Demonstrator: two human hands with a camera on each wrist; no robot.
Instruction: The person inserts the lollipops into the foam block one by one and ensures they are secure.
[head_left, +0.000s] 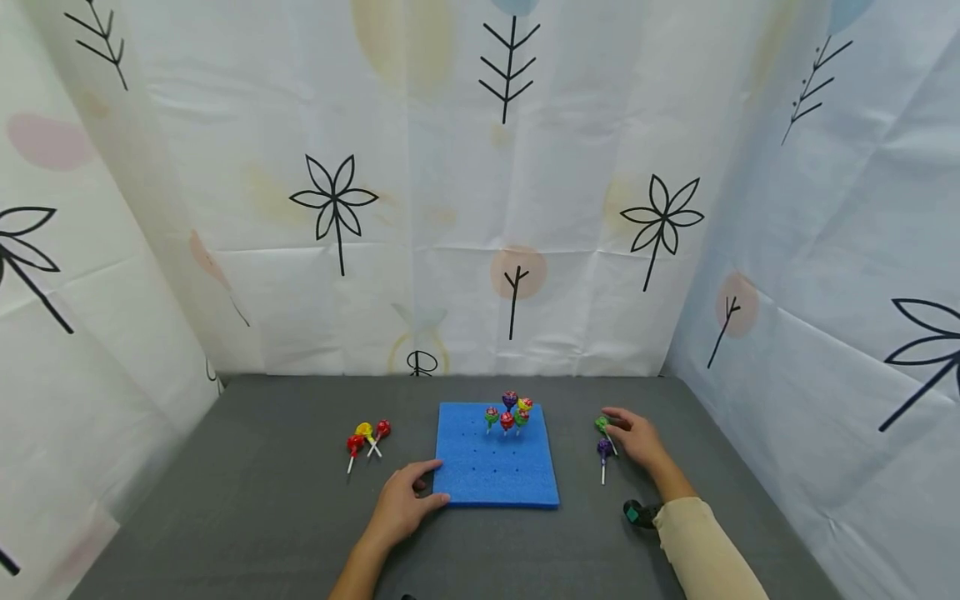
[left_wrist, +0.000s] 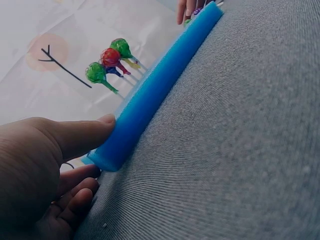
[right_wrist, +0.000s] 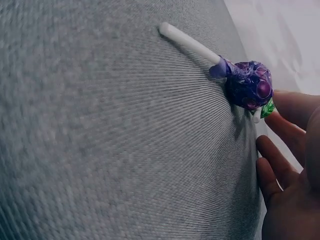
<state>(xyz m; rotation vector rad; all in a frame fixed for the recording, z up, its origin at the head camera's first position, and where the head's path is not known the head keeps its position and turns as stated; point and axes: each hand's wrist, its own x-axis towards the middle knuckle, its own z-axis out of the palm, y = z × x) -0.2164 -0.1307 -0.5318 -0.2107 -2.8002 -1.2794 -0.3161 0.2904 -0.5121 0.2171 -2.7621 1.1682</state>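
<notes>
My left hand [head_left: 401,504] touches the left edge of a blue foam board [head_left: 491,487], thumb close to its front corner and index finger farther back. In the left wrist view the thumb [left_wrist: 85,134] rests against the board's end. Several wrapped lollipops stand upright in the board's back right part, among them a red lollipop [head_left: 507,421] and a purple lollipop [head_left: 510,400]. On the right, my right hand [head_left: 636,437] pinches the head of a green lollipop [head_left: 602,424] between thumb and index finger. A second purple lollipop [right_wrist: 250,85] lies just in front, partly hiding the green one in the right wrist view.
Left of the board lie a yellow lollipop [head_left: 364,430] and two red lollipops, one of them nearer [head_left: 355,444]. A black object with a green patch [head_left: 639,514] is by the right sleeve [head_left: 701,542]. Patterned white cloth [head_left: 450,208] surrounds the grey table [head_left: 285,517].
</notes>
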